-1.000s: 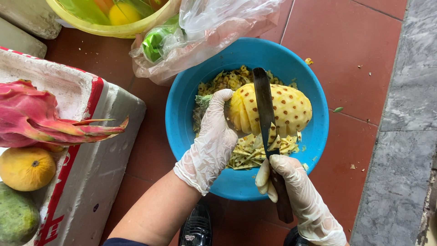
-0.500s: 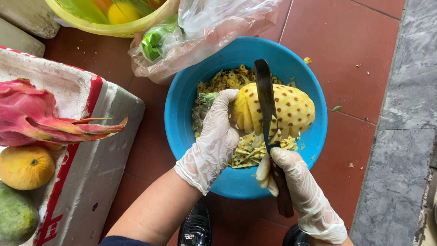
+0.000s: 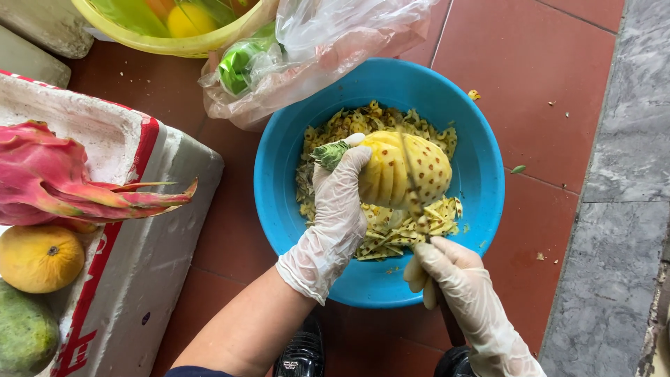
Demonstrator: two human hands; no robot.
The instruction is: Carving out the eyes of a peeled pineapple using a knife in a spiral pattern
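Both hands, left (image 3: 340,209) & right (image 3: 457,279), in thin translucent plastic gloves, wrinkled, slight sheen. Knife (image 3: 414,185): metal blade, edge-on. Pineapple (image 3: 405,169) peeled, wet-looking yellow flesh, pitted w/ brown eyes. Basin (image 3: 481,181): smooth glossy blue plastic. Bag (image 3: 328,42): clear crinkled plastic film. Box (image 3: 132,230): matt white foam, rough, scuffed. Floor (image 3: 530,70): matt red tile; grey stone strip alongside.

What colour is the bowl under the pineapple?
Bright blue bowl, seen best in the head view; the peeled yellow pineapple sits over peelings inside it.
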